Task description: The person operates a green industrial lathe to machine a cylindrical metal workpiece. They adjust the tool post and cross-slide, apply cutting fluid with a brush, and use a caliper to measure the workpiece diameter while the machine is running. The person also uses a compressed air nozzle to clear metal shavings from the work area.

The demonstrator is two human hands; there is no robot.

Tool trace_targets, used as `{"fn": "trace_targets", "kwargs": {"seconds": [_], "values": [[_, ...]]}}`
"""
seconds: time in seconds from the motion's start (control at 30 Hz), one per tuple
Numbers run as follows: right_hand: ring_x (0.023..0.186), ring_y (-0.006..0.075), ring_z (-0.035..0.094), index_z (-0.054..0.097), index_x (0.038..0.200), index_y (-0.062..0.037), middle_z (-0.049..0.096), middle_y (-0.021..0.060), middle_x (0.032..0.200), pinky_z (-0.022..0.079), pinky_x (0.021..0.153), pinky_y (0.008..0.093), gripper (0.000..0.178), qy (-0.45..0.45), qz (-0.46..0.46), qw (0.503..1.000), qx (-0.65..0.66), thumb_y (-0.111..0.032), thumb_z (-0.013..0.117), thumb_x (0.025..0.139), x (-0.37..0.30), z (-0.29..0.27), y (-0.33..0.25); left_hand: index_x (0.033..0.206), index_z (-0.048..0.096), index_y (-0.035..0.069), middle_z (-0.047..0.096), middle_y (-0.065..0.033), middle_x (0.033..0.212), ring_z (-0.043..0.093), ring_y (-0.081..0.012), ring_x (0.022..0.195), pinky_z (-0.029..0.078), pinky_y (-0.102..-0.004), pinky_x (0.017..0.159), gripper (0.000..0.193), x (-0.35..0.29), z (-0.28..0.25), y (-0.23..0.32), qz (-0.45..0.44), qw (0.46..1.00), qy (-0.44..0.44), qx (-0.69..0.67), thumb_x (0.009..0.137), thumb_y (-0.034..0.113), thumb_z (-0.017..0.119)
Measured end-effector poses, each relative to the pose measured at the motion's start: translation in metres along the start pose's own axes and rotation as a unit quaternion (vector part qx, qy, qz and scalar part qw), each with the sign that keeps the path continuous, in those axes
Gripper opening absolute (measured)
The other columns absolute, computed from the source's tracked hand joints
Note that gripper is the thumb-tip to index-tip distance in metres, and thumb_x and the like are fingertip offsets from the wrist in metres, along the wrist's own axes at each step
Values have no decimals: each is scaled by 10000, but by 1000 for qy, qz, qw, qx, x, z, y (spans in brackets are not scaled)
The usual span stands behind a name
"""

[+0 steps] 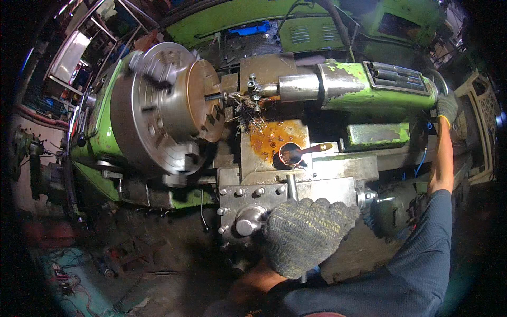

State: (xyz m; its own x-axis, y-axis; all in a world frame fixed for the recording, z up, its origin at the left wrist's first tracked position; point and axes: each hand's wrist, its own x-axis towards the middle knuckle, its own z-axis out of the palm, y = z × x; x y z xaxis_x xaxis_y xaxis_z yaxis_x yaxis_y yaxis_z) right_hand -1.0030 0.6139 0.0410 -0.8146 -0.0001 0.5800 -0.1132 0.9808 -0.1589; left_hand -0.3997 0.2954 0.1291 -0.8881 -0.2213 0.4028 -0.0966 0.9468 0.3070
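Observation:
My left hand [311, 235], in a grey knit glove, curls over a metal rod handle [292, 186] beside the tool post [251, 219]. The rod shows above and below the glove. Far to the right, my gloved right hand [448, 107] grips the rim of the tailstock handwheel [439, 82], its fingers partly hidden. The green tailstock [346, 84] carries a steel quill [298, 87] pointing at a round metal workpiece [203, 100]. A thin dark tool [214, 96] meets the workpiece face. The lathe chuck [158, 113] around it is blurred, apparently turning.
Tangled metal chips [251, 112] hang near the tool tip. A small round pot [290, 154] with a brown handle [318, 148] stands on the oily cross slide [269, 138]. A thin lever [204, 214] sticks down left of the tool post. Green machinery [311, 34] stands behind.

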Motion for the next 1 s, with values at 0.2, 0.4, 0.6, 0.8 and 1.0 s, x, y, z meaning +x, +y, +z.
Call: {"fn": "trace_targets", "kwargs": {"seconds": [0.2,0.4,0.6,0.8,1.0], "values": [[1107,467,618,614,1300,-98,667,256,1188,484,939,501,520,-35,-5,999,33,-445,595,913,8,10,4,779,688,129,601,-65,665,591,-280,578,443,-438,535,100,-2,1,-1,3,1000,23,-1,817,218,715],[1091,318,644,615,1323,-30,686,192,1201,481,977,400,514,-89,7,841,533,-429,514,1015,-2,66,86,757,679,124,600,-68,655,591,-285,564,438,-437,520,114,-7,8,-4,31,998,63,6,821,212,713],[996,477,662,706,1076,-7,684,289,1106,502,859,545,770,-321,31,944,67,-708,415,949,-135,124,186,716,651,113,577,-86,657,565,-310,580,409,-438,542,121,2,9,3,1,990,91,107,774,184,730],[1061,414,679,698,1176,-4,710,246,1133,512,915,503,798,-292,87,952,-18,-676,706,746,-153,88,91,677,621,101,561,-111,640,552,-334,607,391,-449,573,194,-4,12,18,-56,986,97,127,805,187,740],[809,224,611,716,1046,-62,669,85,895,497,733,386,390,-184,266,814,483,-314,808,764,-182,83,125,659,624,101,561,-111,613,548,-328,548,387,-445,526,211,4,19,17,-41,982,124,136,800,198,749]]}}
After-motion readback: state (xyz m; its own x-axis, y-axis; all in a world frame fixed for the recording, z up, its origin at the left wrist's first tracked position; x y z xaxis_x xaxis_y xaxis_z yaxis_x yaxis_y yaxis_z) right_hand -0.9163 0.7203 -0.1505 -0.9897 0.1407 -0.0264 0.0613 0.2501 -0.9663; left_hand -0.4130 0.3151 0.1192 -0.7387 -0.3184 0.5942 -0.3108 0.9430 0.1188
